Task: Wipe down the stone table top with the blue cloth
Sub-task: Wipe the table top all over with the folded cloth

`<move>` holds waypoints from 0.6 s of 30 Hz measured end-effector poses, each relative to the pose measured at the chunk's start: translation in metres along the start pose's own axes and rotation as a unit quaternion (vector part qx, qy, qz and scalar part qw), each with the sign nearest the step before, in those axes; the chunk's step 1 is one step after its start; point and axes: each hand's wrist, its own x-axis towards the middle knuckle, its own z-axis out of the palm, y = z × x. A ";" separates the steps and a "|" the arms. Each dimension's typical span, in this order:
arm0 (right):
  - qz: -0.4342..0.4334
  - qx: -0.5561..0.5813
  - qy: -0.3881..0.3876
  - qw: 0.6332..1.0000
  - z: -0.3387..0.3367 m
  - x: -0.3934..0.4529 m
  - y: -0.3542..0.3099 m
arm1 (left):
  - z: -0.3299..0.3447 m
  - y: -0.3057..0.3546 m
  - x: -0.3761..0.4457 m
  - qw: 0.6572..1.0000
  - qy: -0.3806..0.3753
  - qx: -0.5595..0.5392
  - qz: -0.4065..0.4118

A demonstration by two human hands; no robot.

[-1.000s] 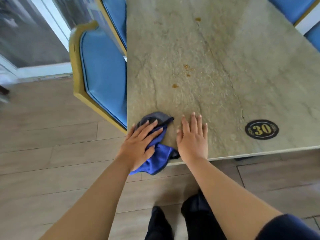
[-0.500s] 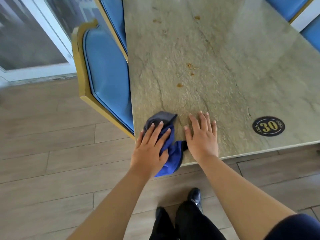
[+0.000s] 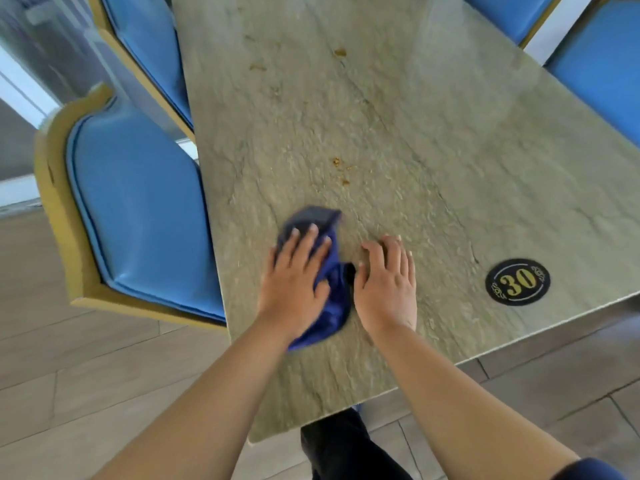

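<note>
- Left hand (image 3: 294,275): fingers extended and slightly spread, pressed flat on the blue cloth (image 3: 327,271). The cloth is pinned under the palm, not gripped in a fist.
- Right hand (image 3: 388,278): fingers lightly bent at the knuckles, close together, tips resting on bare stone just beside the cloth. It holds nothing; the thumb side touches or nearly touches the cloth edge, and which cannot be told.
- Blue cloth: bunched, lying wholly on the stone table top (image 3: 433,150), with a darker fold ahead of the left fingertips and a tail trailing back past the wrist.
- Change: half a second ago the cloth hung partly over the near edge of the table; it now lies fully on the surface, further in. Both hands have advanced with it. Motion blur on the cloth suggests an active forward stroke.
- Meaning for the task: wiping appears to have just started. Only the near corner is likely covered.
- Remaining soil: brown crumbs (image 3: 341,171) lie ahead of the cloth, near but apart from it; further spots (image 3: 340,52) sit well beyond.
- Surroundings: a round number marker (image 3: 517,282) reading 30 lies to the right near the edge; a blue chair (image 3: 138,202) stands against the left side.
- Next requirement, as judged: keep up the flat pressure and carry the stroke forward through the crumbs.
</note>
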 end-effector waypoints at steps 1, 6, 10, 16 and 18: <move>0.003 0.000 -0.003 1.000 0.000 0.000 -0.001 | 0.001 0.007 -0.009 0.998 -0.005 -0.005 0.062; 0.020 0.007 -0.014 1.000 -0.004 0.003 -0.002 | 0.001 -0.012 -0.013 0.973 -0.029 -0.007 0.228; 0.013 -0.001 0.004 1.000 -0.003 0.004 -0.004 | -0.003 -0.041 0.040 0.983 -0.007 -0.016 0.180; 0.007 0.015 0.001 1.000 -0.006 0.004 -0.001 | -0.004 -0.027 0.088 0.999 0.008 -0.005 0.044; 0.011 0.028 0.003 1.000 -0.007 0.004 -0.001 | -0.003 -0.021 0.079 0.998 0.022 -0.008 0.063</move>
